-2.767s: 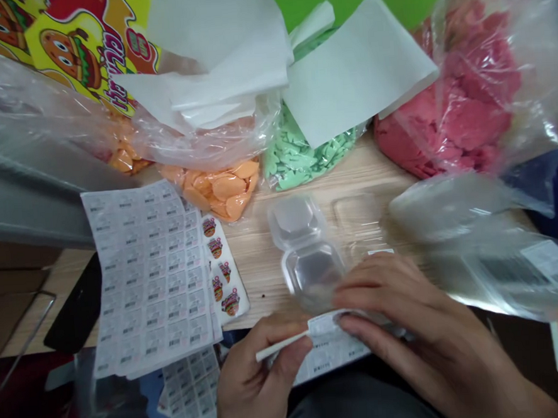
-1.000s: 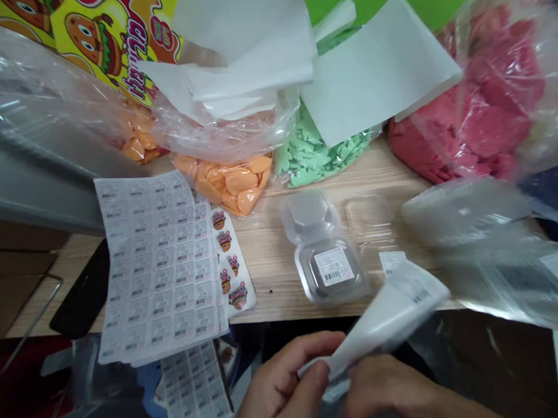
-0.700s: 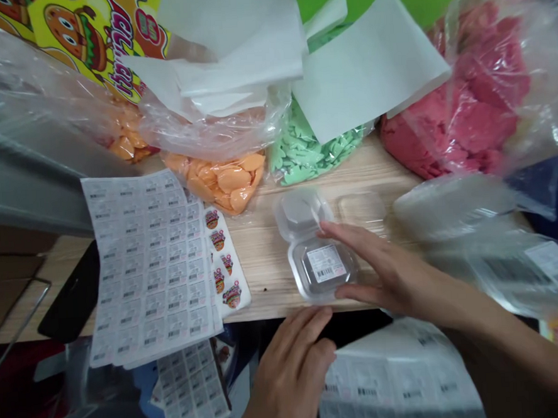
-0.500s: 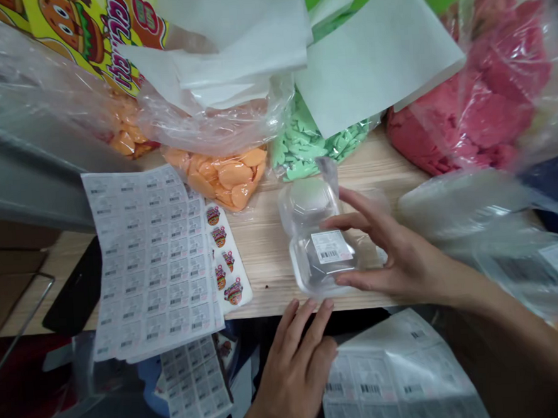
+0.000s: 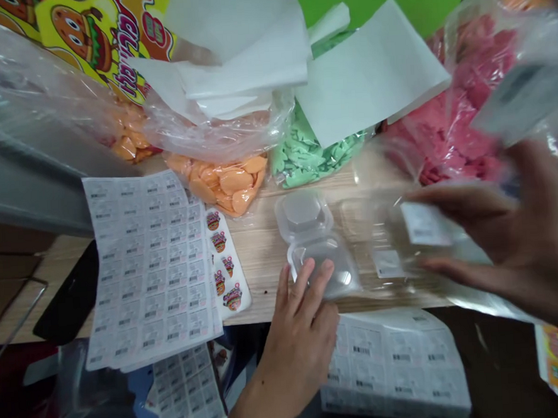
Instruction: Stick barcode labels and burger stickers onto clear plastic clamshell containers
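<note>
On the wooden tabletop lies an opened clear plastic clamshell container (image 5: 303, 209), with no label to be seen on it. The fingertips of my left hand (image 5: 296, 340), spread, rest on its nearer half. My right hand (image 5: 512, 239) is at the right, smeared by motion. Between its thumb and fingers is another clear clamshell container (image 5: 397, 214) with a white barcode label (image 5: 425, 223). Under my left wrist and to its right hangs a sheet of barcode labels (image 5: 392, 366) below the table edge.
More barcode sheets (image 5: 150, 267) and burger stickers (image 5: 228, 262) lie at the left, beside a black phone-like slab (image 5: 69, 297). Along the back stand clear bags of orange pieces (image 5: 230, 180), green pieces (image 5: 313, 156) and pink pieces (image 5: 464, 141), partly under white paper (image 5: 370, 77).
My right hand has moved right, taking the labelled container from the middle. An unlabelled one shows in its place. My left hand has moved up onto it.
</note>
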Demonstrator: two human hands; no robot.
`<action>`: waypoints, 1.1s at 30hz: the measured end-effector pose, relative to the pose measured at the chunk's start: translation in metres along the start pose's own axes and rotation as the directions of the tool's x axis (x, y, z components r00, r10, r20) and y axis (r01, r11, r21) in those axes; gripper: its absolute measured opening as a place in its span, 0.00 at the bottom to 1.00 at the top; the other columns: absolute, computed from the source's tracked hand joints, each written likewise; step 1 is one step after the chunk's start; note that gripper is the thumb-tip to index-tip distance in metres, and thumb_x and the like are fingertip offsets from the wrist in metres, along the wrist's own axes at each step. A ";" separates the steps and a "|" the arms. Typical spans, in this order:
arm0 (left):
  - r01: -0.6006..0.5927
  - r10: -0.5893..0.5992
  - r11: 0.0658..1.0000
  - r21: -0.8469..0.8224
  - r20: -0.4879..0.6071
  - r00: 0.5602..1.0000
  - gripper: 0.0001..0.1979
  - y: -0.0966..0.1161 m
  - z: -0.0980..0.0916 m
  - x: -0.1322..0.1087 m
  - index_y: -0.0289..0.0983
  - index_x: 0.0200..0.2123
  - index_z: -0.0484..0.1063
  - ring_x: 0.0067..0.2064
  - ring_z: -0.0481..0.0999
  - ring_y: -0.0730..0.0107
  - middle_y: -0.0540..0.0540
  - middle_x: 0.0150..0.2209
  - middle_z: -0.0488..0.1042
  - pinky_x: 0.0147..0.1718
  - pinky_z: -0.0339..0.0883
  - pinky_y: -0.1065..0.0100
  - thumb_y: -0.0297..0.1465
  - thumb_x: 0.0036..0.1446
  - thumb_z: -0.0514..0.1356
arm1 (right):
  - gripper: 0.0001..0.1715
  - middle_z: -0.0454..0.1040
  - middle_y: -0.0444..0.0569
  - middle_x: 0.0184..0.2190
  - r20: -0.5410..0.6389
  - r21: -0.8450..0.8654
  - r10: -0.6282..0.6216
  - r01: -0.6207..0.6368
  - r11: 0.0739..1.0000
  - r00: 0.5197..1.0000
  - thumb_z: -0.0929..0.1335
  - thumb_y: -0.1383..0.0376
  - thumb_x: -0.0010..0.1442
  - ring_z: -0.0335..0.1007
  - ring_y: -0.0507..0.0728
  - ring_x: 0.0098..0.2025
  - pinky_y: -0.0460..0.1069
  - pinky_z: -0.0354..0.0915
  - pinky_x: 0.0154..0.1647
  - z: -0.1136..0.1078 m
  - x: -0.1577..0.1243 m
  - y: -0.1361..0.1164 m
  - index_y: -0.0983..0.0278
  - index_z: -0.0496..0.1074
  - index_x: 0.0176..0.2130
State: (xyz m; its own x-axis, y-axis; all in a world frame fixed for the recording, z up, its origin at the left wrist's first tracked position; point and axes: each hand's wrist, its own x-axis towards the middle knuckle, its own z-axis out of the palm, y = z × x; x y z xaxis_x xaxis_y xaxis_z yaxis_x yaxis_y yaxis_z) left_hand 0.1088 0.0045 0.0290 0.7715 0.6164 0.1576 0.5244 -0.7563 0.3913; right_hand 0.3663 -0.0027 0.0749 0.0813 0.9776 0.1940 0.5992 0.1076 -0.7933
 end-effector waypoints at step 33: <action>0.015 -0.022 0.999 -0.048 -0.144 0.989 0.08 -0.002 -0.005 -0.018 0.35 0.33 0.72 0.61 0.59 0.59 0.40 0.55 0.70 0.62 0.51 0.52 0.22 0.59 0.54 | 0.07 0.64 0.40 0.22 0.392 -0.156 0.108 -0.050 0.986 0.914 0.66 0.66 0.58 0.59 0.49 0.24 0.46 0.56 0.26 0.067 0.030 -0.025 0.63 0.65 0.28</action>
State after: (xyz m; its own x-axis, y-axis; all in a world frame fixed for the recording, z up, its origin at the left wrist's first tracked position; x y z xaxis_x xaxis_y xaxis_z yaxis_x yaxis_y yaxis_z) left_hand 0.0920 -0.0035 0.0302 0.6999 0.6578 0.2782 0.5178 -0.7356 0.4368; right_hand 0.3008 0.0365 0.0620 -0.1728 0.9757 -0.1348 0.7113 0.0289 -0.7023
